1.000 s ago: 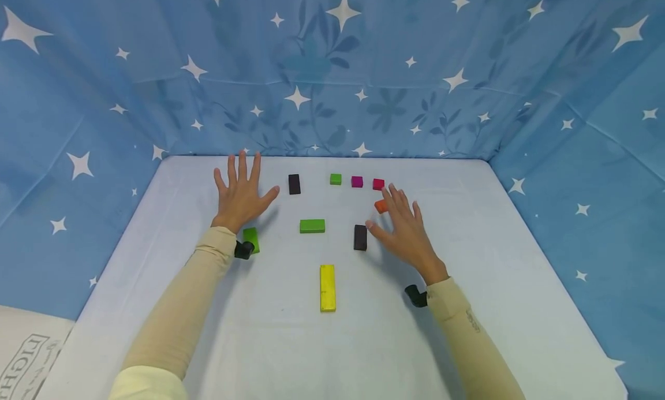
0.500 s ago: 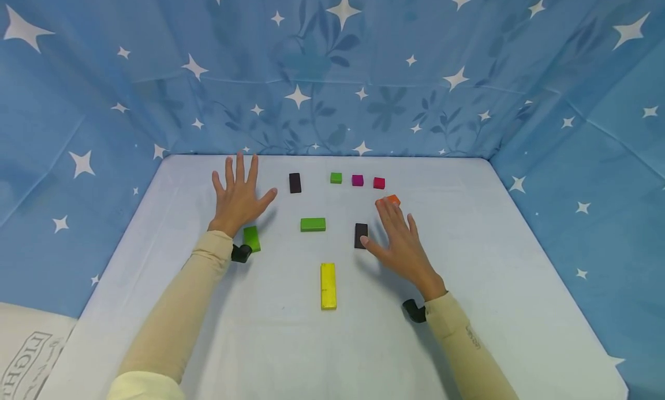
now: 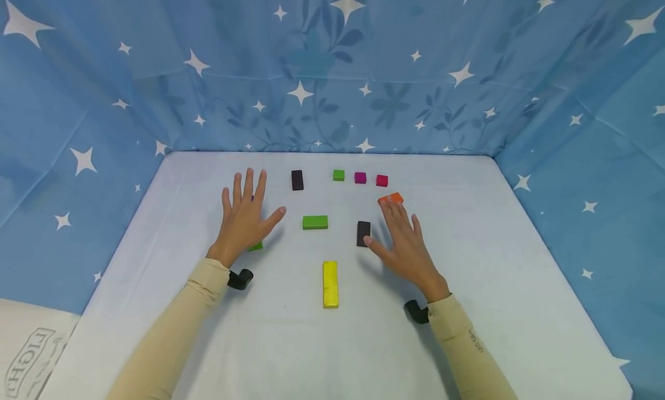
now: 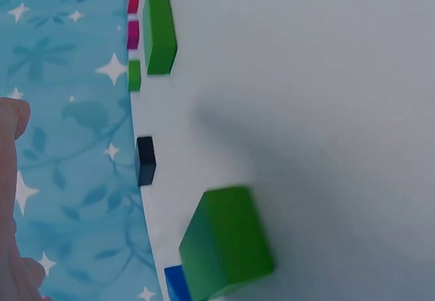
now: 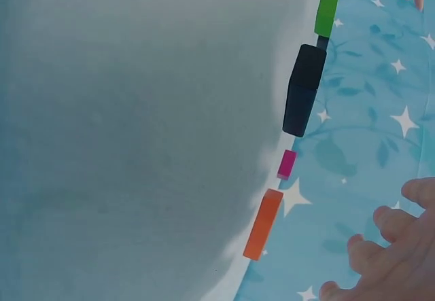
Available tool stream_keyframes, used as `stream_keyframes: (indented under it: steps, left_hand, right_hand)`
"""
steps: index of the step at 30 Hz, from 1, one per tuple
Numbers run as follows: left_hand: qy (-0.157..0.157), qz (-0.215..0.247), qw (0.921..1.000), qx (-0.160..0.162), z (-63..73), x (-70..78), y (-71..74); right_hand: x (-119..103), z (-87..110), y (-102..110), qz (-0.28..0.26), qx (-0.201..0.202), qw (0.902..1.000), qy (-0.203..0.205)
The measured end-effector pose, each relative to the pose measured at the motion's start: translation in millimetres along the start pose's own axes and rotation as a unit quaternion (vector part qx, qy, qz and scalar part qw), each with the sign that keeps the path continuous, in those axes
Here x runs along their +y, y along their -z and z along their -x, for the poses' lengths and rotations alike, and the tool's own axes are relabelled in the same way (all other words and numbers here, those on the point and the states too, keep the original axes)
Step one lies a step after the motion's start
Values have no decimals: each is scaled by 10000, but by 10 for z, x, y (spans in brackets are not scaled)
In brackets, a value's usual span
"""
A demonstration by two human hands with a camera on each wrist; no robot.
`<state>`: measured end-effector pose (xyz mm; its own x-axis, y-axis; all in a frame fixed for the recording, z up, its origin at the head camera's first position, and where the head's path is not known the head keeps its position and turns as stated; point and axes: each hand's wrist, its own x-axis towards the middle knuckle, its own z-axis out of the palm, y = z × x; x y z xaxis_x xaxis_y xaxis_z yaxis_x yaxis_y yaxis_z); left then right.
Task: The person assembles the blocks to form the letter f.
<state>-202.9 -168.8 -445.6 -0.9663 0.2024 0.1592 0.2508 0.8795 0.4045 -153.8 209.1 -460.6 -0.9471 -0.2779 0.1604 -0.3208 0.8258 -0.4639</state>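
With fingers spread, my left hand hovers palm down over a green block, whose near end shows beneath it in the head view. A blue block sits beyond that green one, mostly hidden by my left fingers in the head view. My right hand holds nothing, its fingers extended over the table. Its fingertips overlap the near edge of an orange block, and its thumb tip overlaps a black block. Between the hands lie a long green block and, closer to me, a long yellow block.
Along the table's far side are another black block, a small green block, a magenta block and a red block. A blue star-patterned curtain surrounds the white table at the back and sides.
My left hand has drawn back toward me and now covers more of the green block below it. The right hand has shifted slightly left and nearer, its thumb now over the black block.
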Motion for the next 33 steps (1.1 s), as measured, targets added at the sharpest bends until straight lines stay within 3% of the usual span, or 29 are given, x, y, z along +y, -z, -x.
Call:
stream_keyframes:
  steps: [7,14,22,33]
  left_hand:
    - [-61,73,10000,-11,280,129,-119]
    - [-9,-230,9996,-145,484,270,-208]
    - [-18,-150,9992,-378,624,402,-348]
    - [-248,133,9977,-616,779,603,-457]
  right_hand:
    - [23,5,11,108,19,9999,-110]
    - [20,16,35,669,120,9974,-242]
    - [47,30,62,951,67,9948,-347]
    - [70,71,87,887,12,9948,-497]
